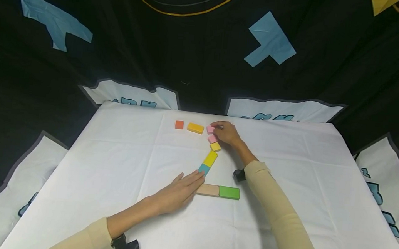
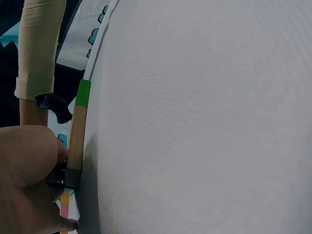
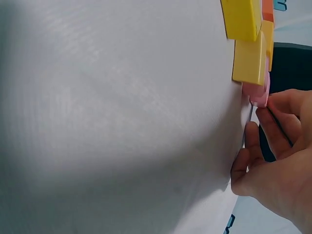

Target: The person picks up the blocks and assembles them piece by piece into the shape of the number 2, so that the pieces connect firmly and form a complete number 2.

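Observation:
My right hand (image 1: 226, 133) pinches a small pink block (image 1: 210, 130) at the far end of a curved row of blocks. Below that block come a second pink block (image 1: 212, 139), a pale yellow block (image 1: 215, 146), a bright yellow block (image 1: 210, 158) and a blue block (image 1: 203, 169). With fingers extended, my left hand (image 1: 180, 192) rests at the near end, fingertips by the blue block and the plain wooden block (image 1: 208, 190). A green block (image 1: 229, 192) adjoins the wooden one's right end. The left wrist view shows a dark block (image 2: 72, 178) at its other end, hidden by my hand in the head view.
Left of the pink blocks lie an orange-yellow block (image 1: 195, 128) and an orange-red cube (image 1: 179, 124). A white cloth (image 1: 88, 170) covers the table. Black curtain (image 1: 203, 63) hangs behind its far edge.

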Action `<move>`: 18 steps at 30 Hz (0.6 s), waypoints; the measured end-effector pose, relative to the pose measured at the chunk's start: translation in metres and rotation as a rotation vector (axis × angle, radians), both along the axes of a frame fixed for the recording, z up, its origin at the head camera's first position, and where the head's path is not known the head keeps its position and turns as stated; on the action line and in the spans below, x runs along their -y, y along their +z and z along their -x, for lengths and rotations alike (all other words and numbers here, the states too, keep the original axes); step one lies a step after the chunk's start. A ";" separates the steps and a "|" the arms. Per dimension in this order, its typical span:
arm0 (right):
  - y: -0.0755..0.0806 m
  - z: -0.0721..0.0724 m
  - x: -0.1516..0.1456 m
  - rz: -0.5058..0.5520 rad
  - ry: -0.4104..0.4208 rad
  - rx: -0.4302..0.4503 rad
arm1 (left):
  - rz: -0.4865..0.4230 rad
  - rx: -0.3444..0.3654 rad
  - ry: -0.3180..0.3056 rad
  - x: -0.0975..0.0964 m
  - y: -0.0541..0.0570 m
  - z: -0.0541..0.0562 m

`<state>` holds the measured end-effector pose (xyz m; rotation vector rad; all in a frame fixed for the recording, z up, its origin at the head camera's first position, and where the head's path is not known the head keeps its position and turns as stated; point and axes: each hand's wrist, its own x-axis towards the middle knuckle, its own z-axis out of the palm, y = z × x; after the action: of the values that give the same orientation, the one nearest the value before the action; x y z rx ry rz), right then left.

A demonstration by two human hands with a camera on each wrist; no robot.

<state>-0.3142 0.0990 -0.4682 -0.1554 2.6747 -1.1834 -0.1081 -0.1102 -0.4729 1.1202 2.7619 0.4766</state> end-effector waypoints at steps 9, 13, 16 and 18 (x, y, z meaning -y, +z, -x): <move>0.001 -0.003 0.006 -0.011 0.008 -0.018 | -0.002 -0.005 -0.002 -0.001 0.000 0.000; 0.001 -0.003 0.007 -0.012 0.016 -0.013 | -0.002 -0.013 -0.003 -0.001 0.000 0.000; 0.001 -0.003 0.007 -0.021 0.026 -0.019 | -0.001 -0.018 -0.004 -0.001 0.000 0.000; 0.000 -0.002 0.007 -0.026 0.030 -0.025 | -0.002 -0.018 -0.005 0.000 0.000 0.000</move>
<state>-0.3123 0.0916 -0.4682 -0.2070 2.6982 -1.1448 -0.1082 -0.1098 -0.4732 1.1375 2.7737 0.4708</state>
